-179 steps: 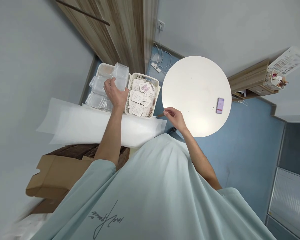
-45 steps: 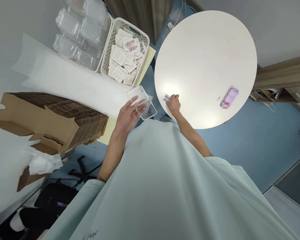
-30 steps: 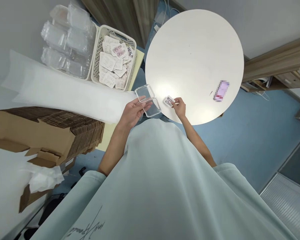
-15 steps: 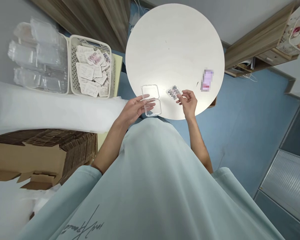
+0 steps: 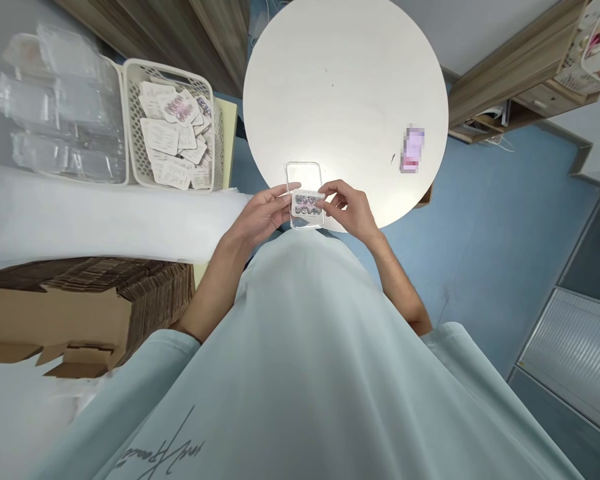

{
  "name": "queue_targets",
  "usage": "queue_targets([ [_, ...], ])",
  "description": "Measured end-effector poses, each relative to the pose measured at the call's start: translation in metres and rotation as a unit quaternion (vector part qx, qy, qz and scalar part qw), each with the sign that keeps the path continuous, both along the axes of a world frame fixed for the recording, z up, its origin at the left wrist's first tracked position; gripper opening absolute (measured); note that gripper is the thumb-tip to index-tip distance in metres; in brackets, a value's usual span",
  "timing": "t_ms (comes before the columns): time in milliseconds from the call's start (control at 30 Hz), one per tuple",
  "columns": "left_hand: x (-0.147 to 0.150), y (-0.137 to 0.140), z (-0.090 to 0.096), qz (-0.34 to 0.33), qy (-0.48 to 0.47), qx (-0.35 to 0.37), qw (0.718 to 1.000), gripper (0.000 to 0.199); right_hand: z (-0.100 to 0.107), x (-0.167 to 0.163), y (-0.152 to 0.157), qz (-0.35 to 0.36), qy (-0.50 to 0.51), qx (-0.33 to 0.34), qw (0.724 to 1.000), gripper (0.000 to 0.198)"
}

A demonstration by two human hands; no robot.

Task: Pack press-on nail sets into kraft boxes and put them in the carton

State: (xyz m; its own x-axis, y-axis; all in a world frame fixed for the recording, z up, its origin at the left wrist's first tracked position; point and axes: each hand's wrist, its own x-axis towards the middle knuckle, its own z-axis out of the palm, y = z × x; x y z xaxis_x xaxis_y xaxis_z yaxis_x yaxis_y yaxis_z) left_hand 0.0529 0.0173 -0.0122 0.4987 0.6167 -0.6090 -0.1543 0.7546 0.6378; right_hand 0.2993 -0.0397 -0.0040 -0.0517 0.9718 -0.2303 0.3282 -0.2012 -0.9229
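An opened clear plastic case (image 5: 303,172) with a hinged lid is held at the near edge of the round table. My left hand (image 5: 265,212) is closed on its left side, fingers partly beneath it. Over the nearer half of the case lies a small white card (image 5: 307,204) bearing rows of shiny grey and pinkish pieces, perhaps press-on nails. My right hand (image 5: 349,208) pinches the card's right edge between thumb and fingers. Whether the card rests fully inside the case I cannot tell.
A white round table (image 5: 347,87) carries a blurred purple item (image 5: 412,150) on its right. To the left stand a white basket (image 5: 213,133) of similar cards, a bin of clear plastic cases (image 5: 83,100), white sheeting (image 5: 105,223) and stacked cardboard (image 5: 155,307).
My right hand has brought the card left from above the table onto the nearer half of the open case. My left hand keeps its hold, and the view has shifted slightly.
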Motion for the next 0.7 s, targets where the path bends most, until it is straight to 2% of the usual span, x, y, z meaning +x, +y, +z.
queue_targets([
  [200, -0.003, -0.003, 0.004, 0.015, 0.007, -0.001, 1.000, 0.060, 0.004, -0.002, -0.004, 0.043, -0.043, 0.037, 0.997, 0.030],
  [367, -0.004, -0.006, 0.010, 0.031, 0.006, 0.008, 0.999, 0.054, 0.010, -0.005, -0.006, 0.074, -0.080, 0.065, 0.992, 0.023],
  [533, -0.006, -0.007, 0.014, 0.040, 0.005, 0.007, 0.999, 0.049, 0.013, -0.006, -0.006, 0.083, -0.120, 0.064, 0.987, 0.025],
  [700, -0.006, -0.009, 0.011, 0.047, 0.009, 0.007, 0.999, 0.054, 0.008, -0.004, -0.007, 0.096, -0.138, 0.072, 0.983, 0.032],
])
